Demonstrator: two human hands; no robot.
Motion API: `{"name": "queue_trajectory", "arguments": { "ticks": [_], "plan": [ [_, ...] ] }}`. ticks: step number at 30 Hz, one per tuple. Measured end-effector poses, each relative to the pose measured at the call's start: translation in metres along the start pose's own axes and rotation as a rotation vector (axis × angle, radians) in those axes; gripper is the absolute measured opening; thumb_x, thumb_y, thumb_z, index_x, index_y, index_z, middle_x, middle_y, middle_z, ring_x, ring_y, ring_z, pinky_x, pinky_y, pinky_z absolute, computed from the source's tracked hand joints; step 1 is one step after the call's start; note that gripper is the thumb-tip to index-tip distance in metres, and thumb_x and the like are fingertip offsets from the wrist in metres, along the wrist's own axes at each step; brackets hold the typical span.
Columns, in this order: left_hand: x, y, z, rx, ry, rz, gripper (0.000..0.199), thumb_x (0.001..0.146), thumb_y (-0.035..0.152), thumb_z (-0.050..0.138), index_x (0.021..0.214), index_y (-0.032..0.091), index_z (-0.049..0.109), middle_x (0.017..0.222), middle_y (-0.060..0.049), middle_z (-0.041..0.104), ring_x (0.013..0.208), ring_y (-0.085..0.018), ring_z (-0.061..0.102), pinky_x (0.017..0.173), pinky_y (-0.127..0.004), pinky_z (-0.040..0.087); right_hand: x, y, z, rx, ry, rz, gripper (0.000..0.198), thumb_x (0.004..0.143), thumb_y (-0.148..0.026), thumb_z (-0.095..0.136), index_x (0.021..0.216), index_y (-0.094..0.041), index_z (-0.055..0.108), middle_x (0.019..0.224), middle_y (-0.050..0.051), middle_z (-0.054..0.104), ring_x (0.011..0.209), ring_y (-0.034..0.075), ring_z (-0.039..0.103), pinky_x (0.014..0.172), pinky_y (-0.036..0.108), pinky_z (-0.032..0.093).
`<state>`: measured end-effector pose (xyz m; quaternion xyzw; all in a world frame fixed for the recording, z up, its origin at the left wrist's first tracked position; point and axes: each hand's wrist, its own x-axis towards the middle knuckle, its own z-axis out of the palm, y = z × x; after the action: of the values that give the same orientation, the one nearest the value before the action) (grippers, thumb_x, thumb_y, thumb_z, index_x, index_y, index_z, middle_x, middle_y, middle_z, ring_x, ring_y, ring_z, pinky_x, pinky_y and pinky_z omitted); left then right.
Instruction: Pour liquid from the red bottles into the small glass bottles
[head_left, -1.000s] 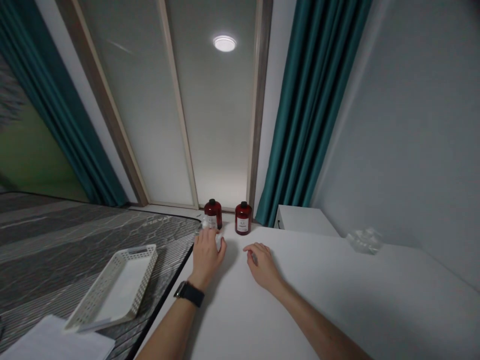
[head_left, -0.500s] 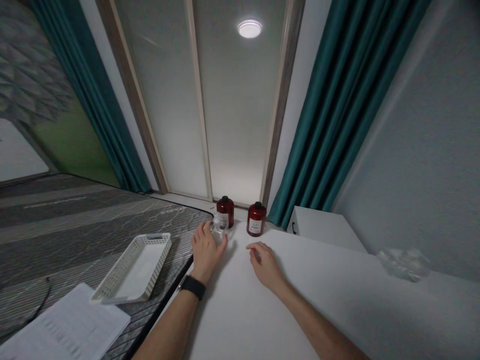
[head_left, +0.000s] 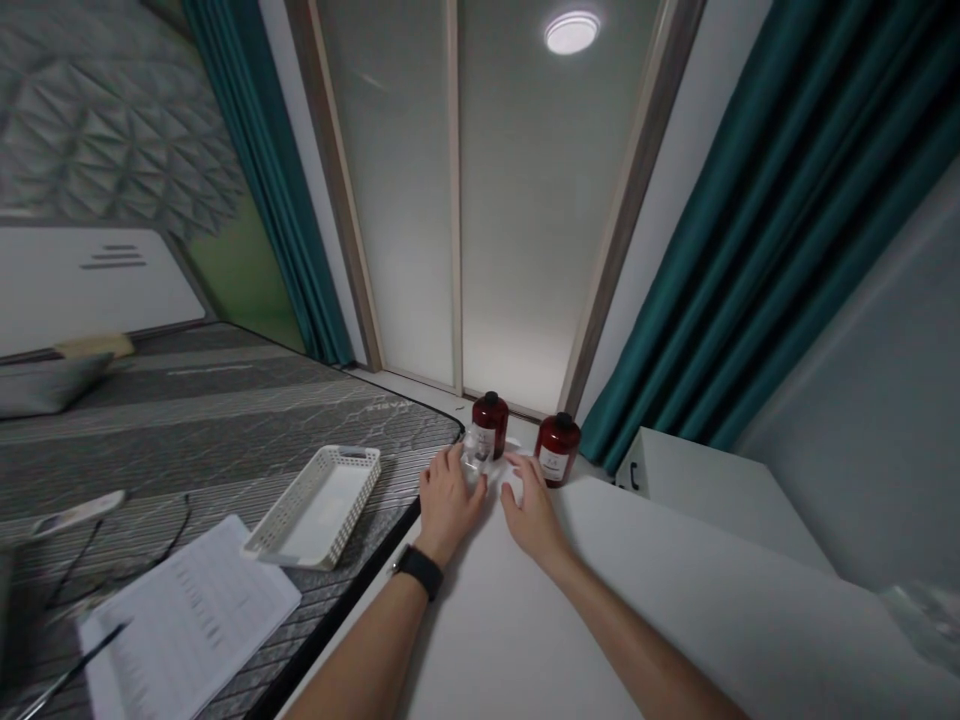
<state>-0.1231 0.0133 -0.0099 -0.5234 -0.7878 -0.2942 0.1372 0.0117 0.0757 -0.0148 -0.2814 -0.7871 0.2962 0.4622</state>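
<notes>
Our right hand [head_left: 534,512] moved closer to left hand [head_left: 450,503], fingers parted; left curved by clear plastic [head_left: 474,455], grip we cannot tell; glossy round-shouldered bottles [head_left: 490,412], smooth surface [head_left: 517,640].

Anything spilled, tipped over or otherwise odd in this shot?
Nothing looks spilled; both red bottles stand upright. Slightly untidy: the white basket overlaps the edge of the papers, and crumpled-looking clear plastic, too blurred to identify, lies at the far right.

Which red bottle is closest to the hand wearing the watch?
The left bottle: clear plastic by the left hand partly covers it. The right bottle stands farther from that hand, nearer the right curtain.
</notes>
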Motion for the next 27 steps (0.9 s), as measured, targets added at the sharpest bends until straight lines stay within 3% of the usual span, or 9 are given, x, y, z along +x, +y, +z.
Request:
{"name": "queue_trajectory", "arguments": {
  "ticks": [6, 15, 21, 27],
  "plan": [
    [0.0, 0.0, 0.0, -0.05, -0.009, -0.026, 0.051, 0.088, 0.033, 0.061, 0.133, 0.017, 0.044, 0.124, -0.015, 0.059, 0.117, -0.035, 0.055, 0.094, -0.047, 0.042, 0.047, -0.012, 0.021, 0.045, 0.171, -0.058, 0.047, 0.089, -0.013, 0.044, 0.135, -0.019, 0.047, 0.134, 0.015, 0.049, 0.131, 0.025, 0.047, 0.114, 0.047, 0.04],
    [-0.001, 0.0, 0.001, -0.056, 0.0, -0.07, 0.048, 0.085, 0.031, 0.063, 0.126, 0.014, 0.045, 0.118, -0.014, 0.059, 0.114, -0.034, 0.056, 0.095, -0.048, 0.042, 0.119, -0.004, 0.043, 0.004, 0.204, -0.049, 0.042, 0.088, -0.021, 0.048, 0.13, -0.016, 0.051, 0.134, 0.016, 0.053, 0.133, 0.027, 0.046, 0.115, 0.049, 0.036],
    [0.0, -0.003, 0.005, -0.124, 0.098, -0.104, 0.049, 0.079, 0.026, 0.065, 0.122, 0.014, 0.046, 0.113, -0.013, 0.058, 0.111, -0.033, 0.056, 0.094, -0.048, 0.045, 0.128, 0.013, 0.049, -0.037, 0.107, -0.029, 0.035, 0.083, -0.023, 0.057, 0.118, -0.019, 0.06, 0.118, 0.013, 0.066, 0.116, 0.03, 0.056, 0.106, 0.052, 0.042],
    [0.004, -0.015, 0.009, -0.295, 0.366, -0.182, 0.051, 0.078, 0.026, 0.063, 0.124, 0.014, 0.045, 0.104, -0.01, 0.055, 0.097, -0.03, 0.057, 0.088, -0.048, 0.049, 0.116, 0.005, 0.038, -0.069, 0.064, -0.049, 0.033, 0.084, -0.021, 0.055, 0.116, -0.02, 0.061, 0.117, 0.012, 0.067, 0.114, 0.03, 0.056, 0.104, 0.049, 0.043]
  ]
}}
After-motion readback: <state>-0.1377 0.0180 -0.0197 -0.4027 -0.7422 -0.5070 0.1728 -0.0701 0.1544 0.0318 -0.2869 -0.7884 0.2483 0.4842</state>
